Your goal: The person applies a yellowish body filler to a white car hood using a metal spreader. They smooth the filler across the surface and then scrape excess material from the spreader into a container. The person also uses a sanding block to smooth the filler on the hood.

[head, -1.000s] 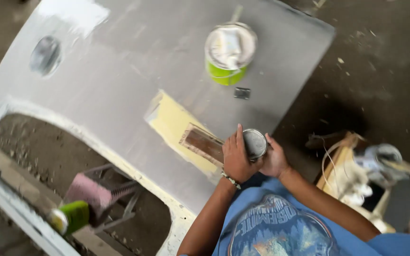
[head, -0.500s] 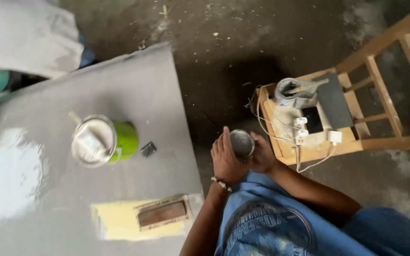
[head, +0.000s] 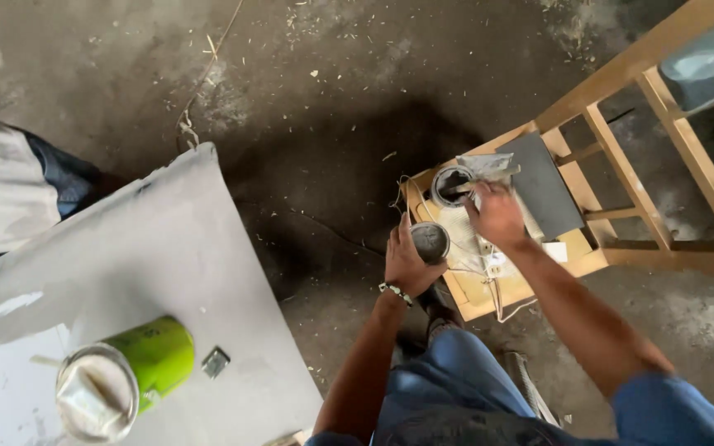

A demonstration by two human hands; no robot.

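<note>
- Two hands in view, both the person's own.
- Left hand: fingers wrapped round one small round grey tin, gripping it from the left side; tin sits upright, open top facing up, just over the near-left edge of the wooden stool.
- One beaded bracelet on the left wrist.
- Right hand: over the stool top, just right of the held tin, fingers curled down. It is motion-blurred, so I can't tell if it's pinching anything or just resting on the clutter.
- Second round tin stands on the far-left corner of the stool, open, just beyond the right hand. So two small tins total.
- One crumpled grey rag touching that second tin on its right.
- One dark flat sheet on the stool's far-right part.
- White cable loops over the stool's near edge; a small white block on the right side.
- One wooden frame, ladder-like, far right, next to the stool.
- Left of scene: one grey panel, with one green can on it near-left, stir stick inside, and one small dark metal piece just right of the can.
- Another person's clothing at the far-left edge.
</note>
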